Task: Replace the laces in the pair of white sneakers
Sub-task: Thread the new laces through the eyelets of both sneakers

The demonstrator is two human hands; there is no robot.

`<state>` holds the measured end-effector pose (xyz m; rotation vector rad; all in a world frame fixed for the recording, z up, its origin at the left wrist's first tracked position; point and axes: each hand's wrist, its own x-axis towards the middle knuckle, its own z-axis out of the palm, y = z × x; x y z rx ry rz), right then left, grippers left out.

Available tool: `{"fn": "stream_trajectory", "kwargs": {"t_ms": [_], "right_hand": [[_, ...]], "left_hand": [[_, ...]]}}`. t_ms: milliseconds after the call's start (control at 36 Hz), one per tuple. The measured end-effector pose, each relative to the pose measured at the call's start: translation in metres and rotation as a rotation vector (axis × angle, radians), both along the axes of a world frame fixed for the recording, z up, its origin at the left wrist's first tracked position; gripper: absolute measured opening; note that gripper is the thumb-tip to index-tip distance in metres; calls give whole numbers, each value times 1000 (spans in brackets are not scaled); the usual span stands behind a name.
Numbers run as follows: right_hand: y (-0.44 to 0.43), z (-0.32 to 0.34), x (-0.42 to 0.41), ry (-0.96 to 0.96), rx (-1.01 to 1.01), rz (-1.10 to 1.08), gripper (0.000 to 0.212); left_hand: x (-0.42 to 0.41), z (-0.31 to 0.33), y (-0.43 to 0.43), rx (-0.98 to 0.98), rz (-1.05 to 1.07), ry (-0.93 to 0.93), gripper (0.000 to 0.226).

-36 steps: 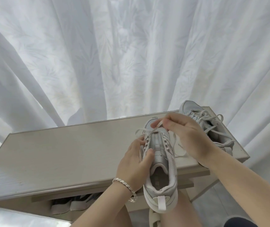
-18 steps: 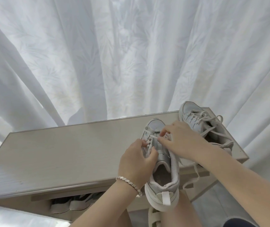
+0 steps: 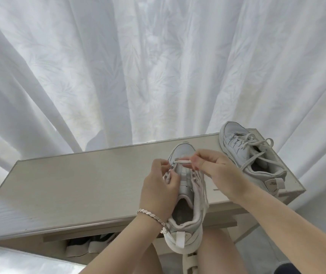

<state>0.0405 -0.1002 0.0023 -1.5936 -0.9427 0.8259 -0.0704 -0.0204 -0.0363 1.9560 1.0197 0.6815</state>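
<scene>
A white sneaker (image 3: 186, 210) lies toe-away over the near edge of a pale wooden cabinet top (image 3: 79, 184), its heel above my lap. My left hand (image 3: 159, 192) grips its left eyelet flap, thumb and fingers curled at the lace. My right hand (image 3: 215, 171) pinches the white lace (image 3: 182, 161) where it crosses the lowest eyelets near the toe. The upper eyelets are bare. Loose lace hangs down the shoe's right side. The second white sneaker (image 3: 251, 155) stands on the cabinet's right end, laced, with its ends loose.
White curtains (image 3: 158, 66) hang right behind the cabinet. Under the cabinet top, a shelf holds dark and pale shoes (image 3: 91, 246). My knees and a sandal strap (image 3: 190, 262) are below the sneaker. A silver bracelet (image 3: 152, 214) is on my left wrist.
My right hand moved from above the tongue down and forward to the toe-end eyelets. My left hand slid forward along the left flap. The lace now lies flat across the lowest eyelets.
</scene>
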Motion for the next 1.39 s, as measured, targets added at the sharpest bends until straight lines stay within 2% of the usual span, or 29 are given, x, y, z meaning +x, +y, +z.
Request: {"fn": "stream_trajectory", "kwargs": {"t_ms": [83, 194, 278, 361, 472, 667, 750, 861, 917, 972, 1083, 1194, 1278, 1389], "right_hand": [[-12, -3, 6, 62, 23, -15, 36], [-19, -4, 15, -25, -54, -67, 35], [-26, 7, 26, -43, -83, -107, 40], [-33, 26, 33, 173, 2, -137, 36], [-34, 46, 37, 389, 143, -139, 29], [-16, 44, 28, 652, 276, -131, 22], [-6, 40, 25, 757, 316, -169, 21], [5, 38, 23, 853, 348, -240, 20], [7, 38, 23, 834, 355, -250, 20], [6, 36, 23, 726, 307, -249, 23], [-1, 23, 20, 415, 55, -196, 32], [-18, 12, 11, 181, -124, -62, 26], [-31, 9, 9, 94, -217, 15, 16], [-46, 13, 12, 32, -360, 144, 20]], "left_hand": [[0, -2, 0, -5, -25, -6, 16], [1, -1, 3, 2, -26, 31, 21], [2, -1, 4, 102, -74, 88, 23], [5, 0, 6, 232, -145, 81, 19], [10, 8, 0, 244, -220, 23, 16], [18, 37, -22, 128, -339, -9, 32], [20, 43, -25, -6, -413, 9, 21], [27, 40, -22, -82, -408, -7, 19], [28, 39, -19, -156, -390, -40, 17], [29, 42, -18, -246, -369, -115, 17], [30, 49, -14, -473, -215, -350, 17], [31, 53, -4, -741, -79, -560, 17], [32, 54, 4, -800, -22, -648, 19], [37, 56, 20, -793, 77, -738, 19]]}}
